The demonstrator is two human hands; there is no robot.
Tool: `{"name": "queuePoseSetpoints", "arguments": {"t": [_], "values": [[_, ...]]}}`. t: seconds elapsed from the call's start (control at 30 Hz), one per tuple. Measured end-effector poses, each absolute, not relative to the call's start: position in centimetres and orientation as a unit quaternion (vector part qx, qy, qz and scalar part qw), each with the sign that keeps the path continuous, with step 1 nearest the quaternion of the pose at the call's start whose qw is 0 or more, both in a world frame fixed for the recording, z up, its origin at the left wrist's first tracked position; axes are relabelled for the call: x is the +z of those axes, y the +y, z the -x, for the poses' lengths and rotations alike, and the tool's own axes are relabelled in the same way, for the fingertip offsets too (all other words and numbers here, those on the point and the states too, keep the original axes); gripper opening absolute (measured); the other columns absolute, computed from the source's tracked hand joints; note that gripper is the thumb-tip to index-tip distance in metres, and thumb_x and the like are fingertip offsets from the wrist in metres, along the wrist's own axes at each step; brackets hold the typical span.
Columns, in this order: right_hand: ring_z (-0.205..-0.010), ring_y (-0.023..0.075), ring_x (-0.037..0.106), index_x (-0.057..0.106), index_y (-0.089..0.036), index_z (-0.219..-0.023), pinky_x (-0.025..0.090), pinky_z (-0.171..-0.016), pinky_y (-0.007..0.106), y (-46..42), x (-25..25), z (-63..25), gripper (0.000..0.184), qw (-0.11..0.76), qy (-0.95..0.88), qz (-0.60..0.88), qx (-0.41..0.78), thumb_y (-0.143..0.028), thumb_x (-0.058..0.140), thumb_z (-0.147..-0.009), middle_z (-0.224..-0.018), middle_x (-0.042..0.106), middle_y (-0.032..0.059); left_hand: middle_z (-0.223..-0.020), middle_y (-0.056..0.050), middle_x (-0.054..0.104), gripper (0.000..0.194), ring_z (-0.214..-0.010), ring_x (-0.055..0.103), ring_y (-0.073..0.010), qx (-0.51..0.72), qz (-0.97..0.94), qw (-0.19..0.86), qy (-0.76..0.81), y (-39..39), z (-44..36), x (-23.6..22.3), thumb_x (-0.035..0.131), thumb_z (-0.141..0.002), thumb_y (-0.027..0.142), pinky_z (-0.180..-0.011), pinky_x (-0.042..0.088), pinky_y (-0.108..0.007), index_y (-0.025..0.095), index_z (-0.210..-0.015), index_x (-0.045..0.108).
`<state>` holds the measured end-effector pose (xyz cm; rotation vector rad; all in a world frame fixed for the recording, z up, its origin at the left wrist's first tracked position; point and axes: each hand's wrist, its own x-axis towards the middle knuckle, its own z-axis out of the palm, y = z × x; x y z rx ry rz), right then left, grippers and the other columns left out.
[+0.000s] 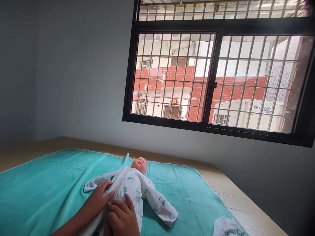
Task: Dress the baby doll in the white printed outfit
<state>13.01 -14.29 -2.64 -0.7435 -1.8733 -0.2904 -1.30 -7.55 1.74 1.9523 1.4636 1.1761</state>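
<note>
A baby doll (pixel 139 165) lies on its back on a teal blanket (pixel 187 186), head toward the wall. It wears a white long-sleeved baby outfit (pixel 133 183) with small coloured prints, its sleeves spread to both sides. My left hand (pixel 100 195) is at the outfit's front edge, thumb and fingers closed on the fabric. Close beside it, lower on the doll's body, my right hand (pixel 122 214) has bent fingers at the same cloth. The fingertips of my right hand are partly hidden, and the lower end of the outfit is behind my hands.
Another white printed cloth piece (pixel 227 226) lies at the blanket's lower right. The blanket covers a pale wooden surface (pixel 242 205) whose right edge shows. Behind stands a grey wall (pixel 81 82) with a black-framed, barred window (pixel 211 126).
</note>
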Motion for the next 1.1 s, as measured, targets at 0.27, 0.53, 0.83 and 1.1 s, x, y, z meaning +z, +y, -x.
{"name": "queuePoseSetpoints", "arguments": {"t": [0.27, 0.53, 0.83, 1.1], "values": [[-0.06, 0.0143, 0.064, 0.047, -0.024, -0.072, 0.055, -0.073, 0.029, -13.8, -2.7, -12.6, 0.016, 0.503, -0.817, 0.215, -0.182, -0.01, 0.042, -0.078, -0.064, 0.069, -0.0008, -0.135, -0.007, 0.062, 0.044, -0.129, 0.054, -0.0313, 0.437, -0.724, 0.259, 0.466, -11.8, 3.9, 0.9, 0.062, -0.069, 0.034, -0.112, 0.043, -0.044, 0.024, -0.11, 0.071], [-0.049, 0.0133, 0.05, 0.043, -0.023, -0.064, 0.044, -0.055, 0.028, -13.6, -2.2, -13.3, 0.028, 0.473, -0.814, 0.211, -0.262, -0.018, 0.037, -0.091, -0.049, 0.053, -0.0018, -0.126, -0.002, 0.069, 0.034, -0.121, 0.061, -0.028, 0.457, -0.761, 0.235, 0.396, -12.9, 2.8, 2.8, 0.055, -0.084, 0.038, -0.111, 0.044, -0.041, 0.032, -0.113, 0.072], [-0.049, 0.0148, 0.044, 0.048, -0.025, -0.057, 0.042, -0.058, 0.029, -12.8, -2.2, -14.4, 0.051, 0.397, -0.869, 0.28, -0.089, -0.042, 0.028, -0.101, -0.047, 0.042, -0.001, -0.122, -0.002, 0.071, 0.031, -0.119, 0.062, -0.029, 0.38, -0.807, 0.318, 0.321, -15.0, 3.3, 4.3, 0.054, -0.085, 0.045, -0.11, 0.044, -0.043, 0.039, -0.108, 0.075], [-0.068, 0.0175, 0.061, 0.064, -0.023, -0.076, 0.048, -0.066, 0.03, -14.6, 0.5, -14.4, 0.035, 0.458, -0.815, 0.344, 0.085, -0.037, 0.04, -0.099, -0.071, 0.066, 0.0052, -0.051, -0.001, 0.059, 0.041, -0.048, 0.053, -0.0134, 0.437, -0.654, 0.491, 0.375, -8.0, 1.6, 7.0, 0.049, -0.085, 0.053, -0.051, 0.04, -0.025, 0.018, -0.067, 0.062]]}}
